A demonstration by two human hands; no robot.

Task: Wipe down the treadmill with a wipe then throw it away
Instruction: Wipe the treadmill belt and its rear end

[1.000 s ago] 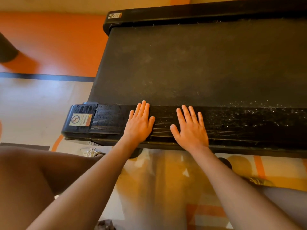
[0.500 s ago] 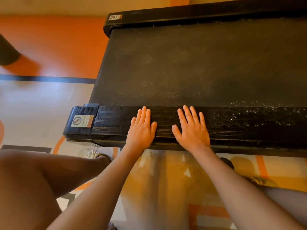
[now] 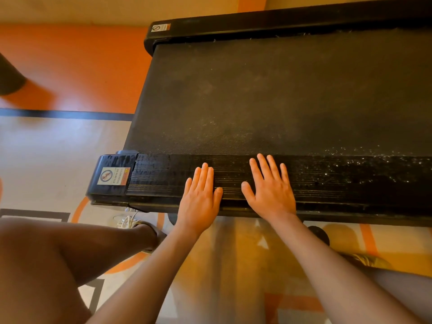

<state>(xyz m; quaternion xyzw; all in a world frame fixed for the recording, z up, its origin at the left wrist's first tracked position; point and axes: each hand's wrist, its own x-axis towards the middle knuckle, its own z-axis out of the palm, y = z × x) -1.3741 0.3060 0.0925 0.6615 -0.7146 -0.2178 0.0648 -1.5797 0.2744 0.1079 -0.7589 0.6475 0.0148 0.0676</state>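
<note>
Left hand (image 3: 201,197) and right hand (image 3: 268,190) lie flat, fingers straight, side by side on the treadmill (image 3: 257,101), on its near rail (image 3: 350,183). No wipe in sight. Soft and limp, it should bunch easily under a palm.

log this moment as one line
left hand: flat on treadmill rail | right hand: flat on same rail | wipe: none in view | belt: dusty | rail: white specks right of hands
</note>
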